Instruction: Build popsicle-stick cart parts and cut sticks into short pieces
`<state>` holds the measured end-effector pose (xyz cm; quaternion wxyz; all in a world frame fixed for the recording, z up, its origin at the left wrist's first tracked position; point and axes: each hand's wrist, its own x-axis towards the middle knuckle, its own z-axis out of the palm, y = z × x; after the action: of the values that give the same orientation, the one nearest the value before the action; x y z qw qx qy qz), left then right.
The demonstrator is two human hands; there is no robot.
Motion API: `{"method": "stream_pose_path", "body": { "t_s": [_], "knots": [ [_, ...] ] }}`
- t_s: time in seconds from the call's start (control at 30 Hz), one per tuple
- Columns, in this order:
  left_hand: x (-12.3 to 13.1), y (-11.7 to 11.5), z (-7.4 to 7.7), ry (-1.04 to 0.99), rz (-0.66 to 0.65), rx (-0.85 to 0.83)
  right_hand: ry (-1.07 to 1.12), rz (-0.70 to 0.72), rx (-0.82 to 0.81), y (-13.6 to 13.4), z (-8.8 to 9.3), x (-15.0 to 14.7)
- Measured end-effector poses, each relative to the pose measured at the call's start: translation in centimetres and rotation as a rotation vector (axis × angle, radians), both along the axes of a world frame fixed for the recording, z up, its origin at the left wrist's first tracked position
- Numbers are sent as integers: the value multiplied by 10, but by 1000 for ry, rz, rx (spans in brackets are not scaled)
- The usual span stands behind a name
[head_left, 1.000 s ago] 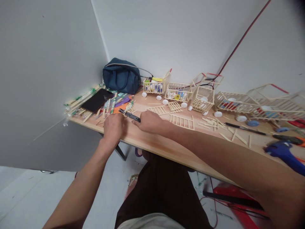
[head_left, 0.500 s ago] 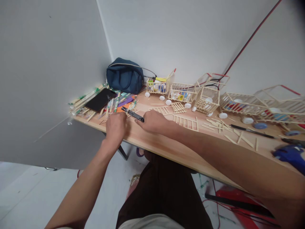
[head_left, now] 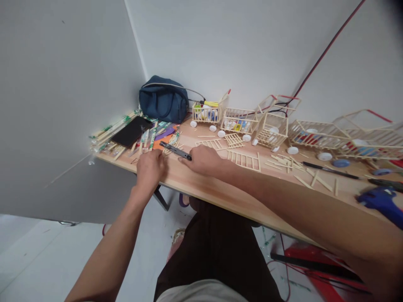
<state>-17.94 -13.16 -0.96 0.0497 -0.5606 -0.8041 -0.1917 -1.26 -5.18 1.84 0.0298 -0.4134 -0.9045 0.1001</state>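
Note:
My right hand (head_left: 205, 160) is closed on a slim, dark grey metal utility knife (head_left: 175, 150), whose body sticks out toward the upper left, low over the table. My left hand (head_left: 150, 167) is close to the table's front edge, just left of the knife. Its fingers are bent and pressed together, and what they pinch is hidden behind the hand. Thin wooden sticks (head_left: 171, 147) lie just beyond the knife, by an orange and purple sheet (head_left: 163, 135).
Small stick-built carts (head_left: 239, 121) with white wheels line the wall. Ladder-like stick frames (head_left: 244, 160) and loose sticks (head_left: 288, 162) lie nearer. A blue glue gun (head_left: 380, 203), a black pen (head_left: 330, 170), a black phone (head_left: 131, 131) and a blue bag (head_left: 163, 100) share the table (head_left: 214, 188).
The view has shifted slightly. My left hand has moved a little to the left, while my right hand keeps hold of the utility knife in nearly the same place.

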Motion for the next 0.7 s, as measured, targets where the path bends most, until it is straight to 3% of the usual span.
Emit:
{"method": "stream_pose_path", "body": {
  "t_s": [0.07,0.13,0.23,0.33,0.57,0.7],
  "knots": [
    [-6,-2,-1,-234,-91,78,43,-53,-52,5,3,10],
    [-10,-3,-1,-604,-216,113,121,-97,-99,8,6,22],
    [-7,-6,4,-1152,-348,69,264,-193,-260,9,9,43],
    [2,-4,10,-1453,-380,-12,394,-261,-419,6,8,62],
    [32,9,20,-1612,-459,-146,696,-194,-553,2,-1,105],
    [38,35,26,-1365,-513,-98,839,-196,-571,8,1,138]
  ]
}}
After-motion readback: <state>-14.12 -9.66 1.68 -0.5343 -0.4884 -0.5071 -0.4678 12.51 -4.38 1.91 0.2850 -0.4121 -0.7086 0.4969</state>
